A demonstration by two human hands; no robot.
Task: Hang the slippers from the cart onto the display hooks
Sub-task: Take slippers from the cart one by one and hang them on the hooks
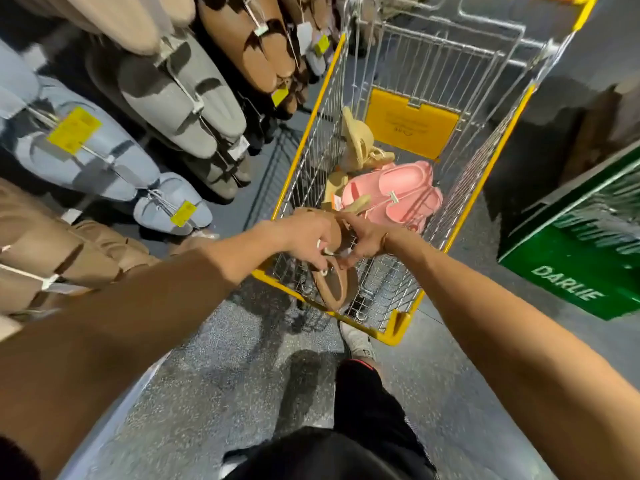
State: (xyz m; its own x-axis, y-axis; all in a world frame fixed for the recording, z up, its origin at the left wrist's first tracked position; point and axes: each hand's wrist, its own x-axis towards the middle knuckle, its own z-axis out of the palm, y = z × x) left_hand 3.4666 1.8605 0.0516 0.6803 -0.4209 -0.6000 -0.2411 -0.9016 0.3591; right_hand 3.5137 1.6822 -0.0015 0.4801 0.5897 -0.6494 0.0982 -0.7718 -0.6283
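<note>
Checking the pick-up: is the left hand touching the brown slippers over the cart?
Touching. The head view shows the left hand with fingers curled around the brown slippers.

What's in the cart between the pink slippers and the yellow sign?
In the head view, pale yellow slippers lie between the pink slippers and the yellow sign, toward the cart's left side.

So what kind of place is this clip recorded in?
Most likely a retail shop's footwear aisle: rows of grey and brown slippers hang tagged with yellow price labels, a yellow-trimmed wire shopping cart holds pink slippers, and a green DARLIE display box stands nearby.
</note>
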